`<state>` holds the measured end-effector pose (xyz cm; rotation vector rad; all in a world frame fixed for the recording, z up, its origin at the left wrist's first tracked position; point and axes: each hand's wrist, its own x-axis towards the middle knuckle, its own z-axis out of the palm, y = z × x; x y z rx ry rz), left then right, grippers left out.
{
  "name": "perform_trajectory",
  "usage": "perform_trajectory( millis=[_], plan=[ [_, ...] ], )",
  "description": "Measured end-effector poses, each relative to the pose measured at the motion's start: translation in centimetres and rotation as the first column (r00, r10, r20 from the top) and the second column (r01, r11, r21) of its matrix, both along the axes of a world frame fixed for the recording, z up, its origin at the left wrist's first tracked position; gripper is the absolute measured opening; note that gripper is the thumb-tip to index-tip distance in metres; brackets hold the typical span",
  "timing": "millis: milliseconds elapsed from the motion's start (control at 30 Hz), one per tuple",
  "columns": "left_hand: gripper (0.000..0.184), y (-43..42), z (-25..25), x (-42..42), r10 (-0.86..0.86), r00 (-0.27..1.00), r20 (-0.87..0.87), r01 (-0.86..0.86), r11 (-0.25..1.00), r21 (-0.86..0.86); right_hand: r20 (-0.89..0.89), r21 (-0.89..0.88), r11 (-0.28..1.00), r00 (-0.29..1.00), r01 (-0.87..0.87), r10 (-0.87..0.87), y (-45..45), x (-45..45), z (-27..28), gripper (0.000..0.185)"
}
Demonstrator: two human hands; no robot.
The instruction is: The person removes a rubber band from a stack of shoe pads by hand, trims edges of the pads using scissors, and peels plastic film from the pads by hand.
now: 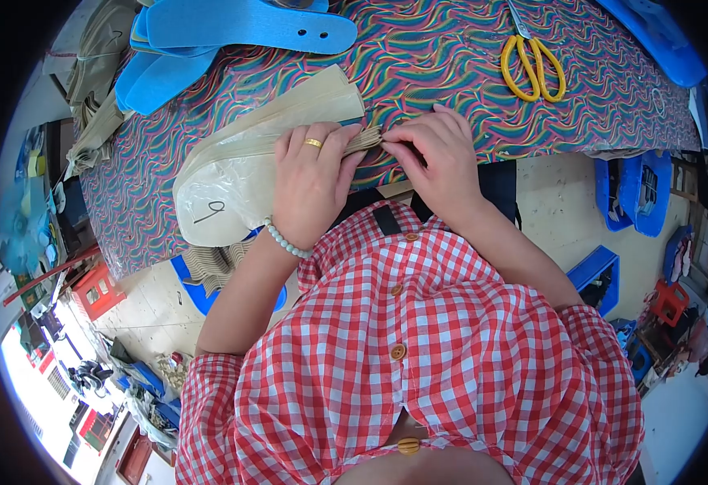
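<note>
My left hand (313, 174), with a ring and a beaded bracelet, is wrapped round the narrow end of a stack of thin beige sole-shaped sheets (360, 141). Thumb and forefinger of my right hand (441, 153) pinch the tip of that same stack, where the sheet edges show. Left of my hands, a wider beige sole-shaped stack (245, 158) lies on the table under wrinkled clear film, with a handwritten mark on its broad end. My left hand covers where the two stacks meet.
Blue sole-shaped pieces (249, 26) lie at the back left of the patterned table (443, 40). Yellow-handled scissors (534, 69) rest at the back right. More beige bundles (95, 121) hang by the left edge. Blue bins (641, 194) stand on the floor to the right.
</note>
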<state>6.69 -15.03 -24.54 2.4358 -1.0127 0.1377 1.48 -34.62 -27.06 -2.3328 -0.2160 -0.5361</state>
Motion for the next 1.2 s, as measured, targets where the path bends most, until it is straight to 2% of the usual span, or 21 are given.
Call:
perform_trajectory(
  millis=[400,500,600,733,767,833,900,967,1000,1033,1100,1133,1200],
  plan=[
    [0.033,-0.2,0.3,0.1,-0.011,1.000,-0.003,0.011,0.999,0.031,-0.033,-0.020,0.999,0.999,-0.025,0.025,-0.2,-0.2,-0.1,0.012],
    [0.030,0.0,0.6,0.4,-0.031,0.999,-0.041,0.031,1.000,-0.001,-0.035,0.029,1.000,0.999,-0.004,0.005,-0.3,0.1,0.7,0.017],
    [0.029,1.3,2.7,1.1,-0.071,0.988,-0.140,0.056,0.992,-0.112,0.005,0.035,0.999,1.000,0.006,-0.006,-1.1,1.0,1.0,0.023],
    [0.026,4.9,6.6,1.4,0.026,0.929,-0.369,-0.151,0.938,-0.312,0.093,-0.085,0.988,0.986,-0.128,0.136,-0.9,2.6,1.3,0.028],
    [0.025,6.2,6.8,1.2,0.061,0.909,-0.411,-0.240,0.885,-0.399,0.083,-0.111,0.972,0.973,-0.207,0.216,-0.4,3.0,1.5,0.030],
    [0.024,9.1,7.1,0.8,0.110,0.860,-0.499,-0.410,0.731,-0.546,0.035,-0.162,0.952,0.963,-0.259,0.268,1.3,3.6,1.4,0.030],
    [0.027,12.6,8.3,0.7,0.095,0.873,-0.479,-0.436,0.593,-0.677,-0.059,-0.212,0.931,0.955,-0.296,0.291,2.2,4.1,0.5,0.031],
    [0.036,16.5,10.6,0.7,-0.012,0.915,-0.402,-0.355,0.450,-0.819,-0.077,-0.212,0.930,0.954,-0.300,0.290,2.3,4.4,0.2,0.032],
    [0.046,17.9,12.0,0.2,0.081,0.936,-0.342,-0.343,0.420,-0.840,-0.087,-0.211,0.929,0.952,-0.305,0.293,2.3,4.4,0.4,0.033],
    [0.048,18.5,14.2,-0.2,0.006,0.966,-0.260,-0.240,0.399,-0.885,-0.053,-0.198,0.934,0.955,-0.296,0.291,2.3,4.4,0.8,0.033],
    [0.048,18.8,18.0,-1.6,0.051,0.988,-0.146,-0.151,0.514,-0.844,0.021,-0.174,0.945,0.958,-0.277,0.285,2.2,4.4,2.2,0.033],
    [0.048,18.5,19.5,-2.2,0.092,0.994,-0.058,-0.100,0.555,-0.826,0.002,-0.059,0.947,0.949,-0.315,0.316,2.5,4.4,3.5,0.034],
    [0.054,16.1,21.3,-2.8,0.098,0.993,-0.067,-0.112,0.581,-0.806,-0.019,0.163,0.908,0.919,-0.386,0.394,2.9,4.0,7.3,0.036]
  ],
)
